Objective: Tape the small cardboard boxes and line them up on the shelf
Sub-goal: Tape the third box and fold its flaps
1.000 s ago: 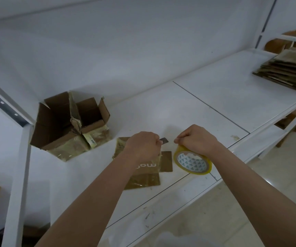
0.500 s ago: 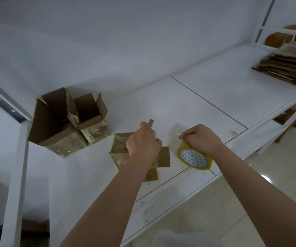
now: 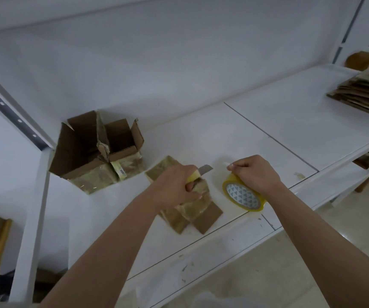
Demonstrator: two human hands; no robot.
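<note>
Head view showed the white shelf [image 3: 290, 121] as the working surface, its deck broad enough to serve both as bench and as the place where finished boxes would stand. At its far right lay a stack of flattened cardboard [image 3: 366, 94], well apart from the hands, probably stock waiting its turn. Toward the back left sat two open boxes [image 3: 96, 152], touching each other and pushed near the upright post, flaps up, as if the row was to begin there. Near the front edge the small box [image 3: 185, 203] being taped rested on the deck under the left hand [image 3: 174, 187], which was curled round a yellow-handled cutter [image 3: 201, 172] with its blade pointing toward the tape, seemingly placed to slice the strip. Just beside it the right hand [image 3: 254, 172] clasped the yellow tape roll [image 3: 242, 196], its fingertips pinched together on what looked like the tape's free end, likely keeping it taut for cutting.
</note>
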